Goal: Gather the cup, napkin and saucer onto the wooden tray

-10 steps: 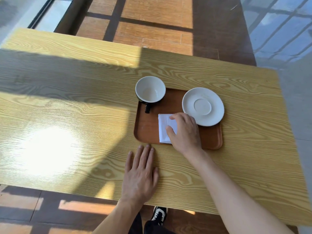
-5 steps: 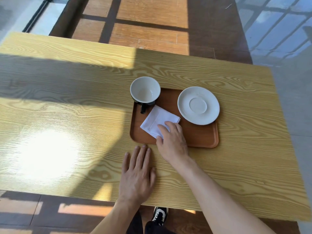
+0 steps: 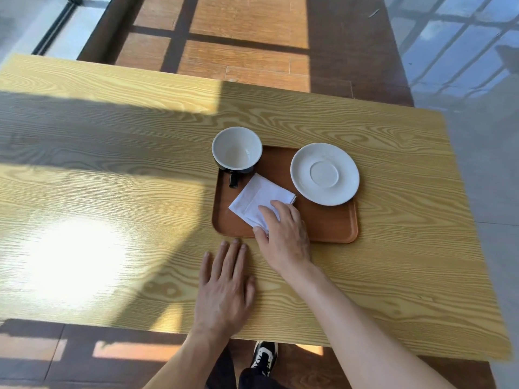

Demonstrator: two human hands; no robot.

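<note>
White napkin (image 3: 259,202) under right hand (image 3: 283,234), fingers spread.

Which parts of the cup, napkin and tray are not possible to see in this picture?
Head view only:
- napkin: near corner hidden under the right hand.
- cup: its base hidden by its own bowl.
- wooden tray: far edge hidden behind cup and saucer.
</note>
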